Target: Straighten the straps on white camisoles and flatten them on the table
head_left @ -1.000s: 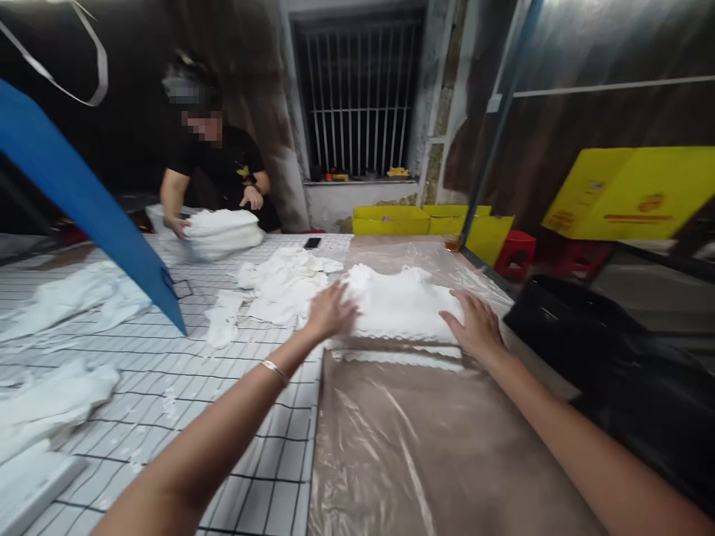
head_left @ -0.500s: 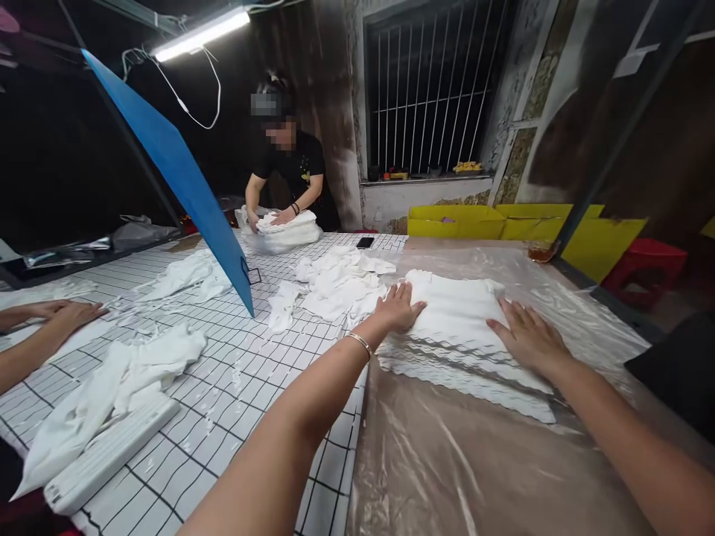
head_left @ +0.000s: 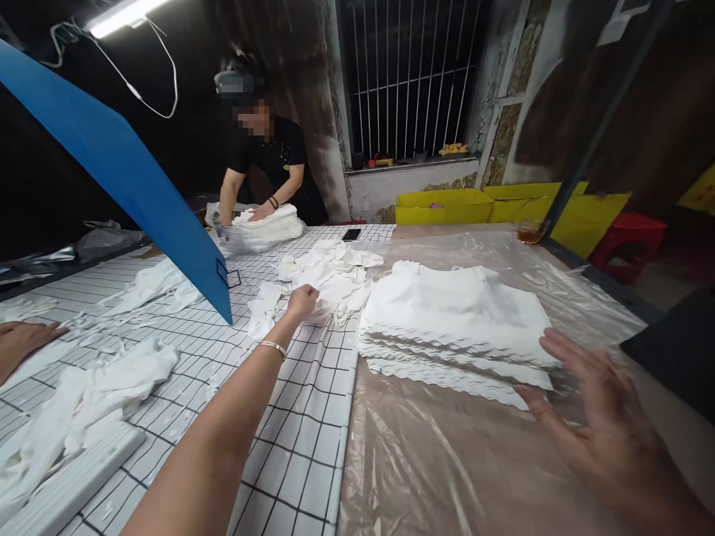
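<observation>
A slanted stack of white cut fabric pieces (head_left: 455, 316) lies on clear plastic sheet (head_left: 447, 454) on the right half of the table. My right hand (head_left: 603, 417) hovers open, fingers spread, just off the stack's near right corner. My left hand (head_left: 302, 301) reaches across the checked table top (head_left: 296, 439) and closes on a loose heap of white fabric scraps (head_left: 327, 279) left of the stack.
A person in black presses a white bundle (head_left: 262, 227) at the far table end. A blue board (head_left: 128, 179) slants over the left. Another person's hand (head_left: 22, 342) rests at the left edge. More white scraps (head_left: 83, 406), a phone (head_left: 351, 234), yellow bins (head_left: 441, 207).
Both my hands have left the top of the stack. The left hand moved left onto the loose scraps; the right hand pulled back toward me and lifted off.
</observation>
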Tool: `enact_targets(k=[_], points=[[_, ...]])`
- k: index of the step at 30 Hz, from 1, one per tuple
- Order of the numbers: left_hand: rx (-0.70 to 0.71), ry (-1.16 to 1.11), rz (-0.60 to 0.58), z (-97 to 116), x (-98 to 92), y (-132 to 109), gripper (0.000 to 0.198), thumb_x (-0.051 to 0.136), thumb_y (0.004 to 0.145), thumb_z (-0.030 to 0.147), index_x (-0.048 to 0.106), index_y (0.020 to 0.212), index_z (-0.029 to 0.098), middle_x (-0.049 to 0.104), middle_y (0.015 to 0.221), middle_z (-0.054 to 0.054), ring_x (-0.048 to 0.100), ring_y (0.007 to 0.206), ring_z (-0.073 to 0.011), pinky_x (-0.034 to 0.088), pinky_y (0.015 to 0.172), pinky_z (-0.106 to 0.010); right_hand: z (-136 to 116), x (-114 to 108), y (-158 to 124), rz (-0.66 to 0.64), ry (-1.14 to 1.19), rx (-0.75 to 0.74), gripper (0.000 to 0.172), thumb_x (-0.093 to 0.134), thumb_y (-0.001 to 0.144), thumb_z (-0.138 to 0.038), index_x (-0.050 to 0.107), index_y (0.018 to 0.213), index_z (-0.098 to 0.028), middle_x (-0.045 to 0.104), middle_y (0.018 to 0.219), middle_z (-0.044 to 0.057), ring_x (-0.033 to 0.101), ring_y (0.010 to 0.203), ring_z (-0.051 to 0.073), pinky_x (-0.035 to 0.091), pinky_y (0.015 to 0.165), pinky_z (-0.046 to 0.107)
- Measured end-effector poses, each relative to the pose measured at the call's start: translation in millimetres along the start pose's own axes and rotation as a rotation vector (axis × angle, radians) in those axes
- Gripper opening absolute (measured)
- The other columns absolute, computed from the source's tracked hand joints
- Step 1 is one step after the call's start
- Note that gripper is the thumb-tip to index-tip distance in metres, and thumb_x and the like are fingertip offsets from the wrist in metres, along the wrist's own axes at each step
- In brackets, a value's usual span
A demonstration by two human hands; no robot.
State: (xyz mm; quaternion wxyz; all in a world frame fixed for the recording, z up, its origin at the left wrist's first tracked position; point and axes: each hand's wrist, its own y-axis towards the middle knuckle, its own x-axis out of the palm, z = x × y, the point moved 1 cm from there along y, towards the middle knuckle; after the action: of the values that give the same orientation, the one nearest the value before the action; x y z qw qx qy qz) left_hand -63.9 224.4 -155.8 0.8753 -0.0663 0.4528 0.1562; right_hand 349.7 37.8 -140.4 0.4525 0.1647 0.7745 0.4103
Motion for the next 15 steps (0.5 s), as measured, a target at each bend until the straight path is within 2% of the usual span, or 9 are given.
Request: enact_targets(k=[2, 4, 7, 10, 13, 15], points=[[0.006, -0.040, 0.019, 0, -2.1, -5, 0.025, 0.060, 0.080, 0.044, 0.062, 0.082, 0.019, 0.071, 0.090, -0.012, 0.062, 0.099, -0.0283, 0.043, 0.085, -0.037, -12, -1, 0, 0.021, 0.016, 0.013, 0.057, 0.051, 0.093, -0.044, 0.036, 0.147, -0.037, 0.058, 0.134, 0.008, 0.057, 0.121, 0.033, 0.036, 0.112, 0.057], [0.012, -0.085, 0.033, 1, -2.0, -13, 0.026, 0.066, 0.075, 0.044, 0.059, 0.072, 0.019, 0.069, 0.082, -0.010, 0.061, 0.097, -0.0287, 0.041, 0.087, -0.038, -24, -5, -2, 0.035, 0.031, 0.002, 0.056, 0.053, 0.093, -0.040, 0.037, 0.146, -0.035, 0.059, 0.133, 0.008, 0.058, 0.121, 0.032, 0.040, 0.109, 0.054], [0.010, -0.198, 0.065, 4, -12.0, -23, 0.026, 0.062, 0.079, 0.039, 0.054, 0.065, 0.020, 0.061, 0.067, -0.006, 0.060, 0.082, -0.0243, 0.043, 0.079, -0.035, -40, -16, -11, 0.014, 0.064, -0.071, 0.059, 0.056, 0.091, -0.035, 0.035, 0.147, -0.037, 0.059, 0.134, 0.006, 0.059, 0.121, 0.031, 0.038, 0.111, 0.055], [0.013, -0.353, 0.120, 16, -45.6, -24, 0.027, 0.047, 0.091, 0.039, 0.053, 0.073, 0.020, 0.053, 0.063, -0.001, 0.053, 0.065, -0.0172, 0.041, 0.063, -0.029, -50, -34, -27, 0.010, 0.062, -0.055, 0.058, 0.056, 0.090, -0.038, 0.038, 0.146, -0.038, 0.062, 0.130, 0.005, 0.061, 0.117, 0.032, 0.042, 0.108, 0.056], [0.061, -0.494, 0.135, 42, -91.5, -28, 0.028, 0.043, 0.094, 0.041, 0.052, 0.080, 0.020, 0.048, 0.064, 0.002, 0.046, 0.060, -0.0127, 0.039, 0.058, -0.023, -58, -47, -39, 0.018, 0.057, 0.106, 0.052, 0.057, 0.088, -0.046, 0.048, 0.138, -0.034, 0.066, 0.122, 0.007, 0.066, 0.107, 0.032, 0.055, 0.090, 0.050], [0.103, -0.561, 0.098, 62, -119.7, -40, 0.027, 0.045, 0.094, 0.041, 0.052, 0.081, 0.019, 0.046, 0.063, 0.003, 0.046, 0.059, -0.0114, 0.041, 0.058, -0.022, -67, -49, -42, 0.012, 0.101, 0.237, 0.045, 0.057, 0.087, -0.048, 0.054, 0.129, -0.032, 0.068, 0.118, 0.007, 0.068, 0.101, 0.031, 0.058, 0.081, 0.046]])
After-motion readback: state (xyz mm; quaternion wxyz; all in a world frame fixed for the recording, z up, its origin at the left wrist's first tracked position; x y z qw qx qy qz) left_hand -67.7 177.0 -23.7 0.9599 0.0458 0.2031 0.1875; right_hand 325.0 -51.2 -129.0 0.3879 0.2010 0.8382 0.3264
